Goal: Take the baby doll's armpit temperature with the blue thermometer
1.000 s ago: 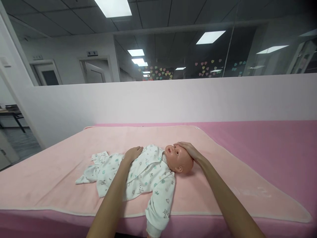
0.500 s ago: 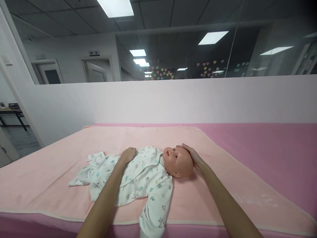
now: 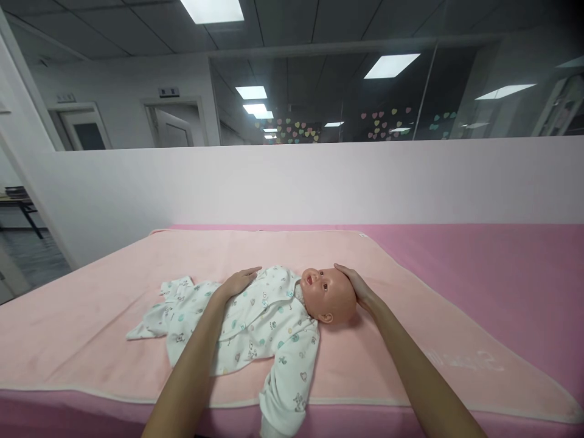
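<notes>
A baby doll (image 3: 328, 296) lies on its back across a peach blanket (image 3: 392, 365), its bare head to the right and turned slightly towards me. It wears a white patterned sleepsuit (image 3: 255, 331), with one sleeve stretched towards the near edge. On the doll's belly rests my left hand (image 3: 239, 282), open, fingers lying flat and pointing towards the chest. Against the crown of the doll's head lies my right hand (image 3: 356, 285), open and gently curved, its fingers along the far side of the head. Part of the belly is hidden under my left hand and forearm.
The blanket covers much of a pink padded surface (image 3: 502, 274). Behind it stands a low white wall (image 3: 319, 182) with a large glass window (image 3: 337, 91) above. At far left, a table with dark legs (image 3: 27, 213) shows past the wall's edge.
My left hand's fingers have straightened and reach a little further along the doll's belly towards its chest. My right hand's fingers have drawn back slightly over the head. The view has shifted a little.
</notes>
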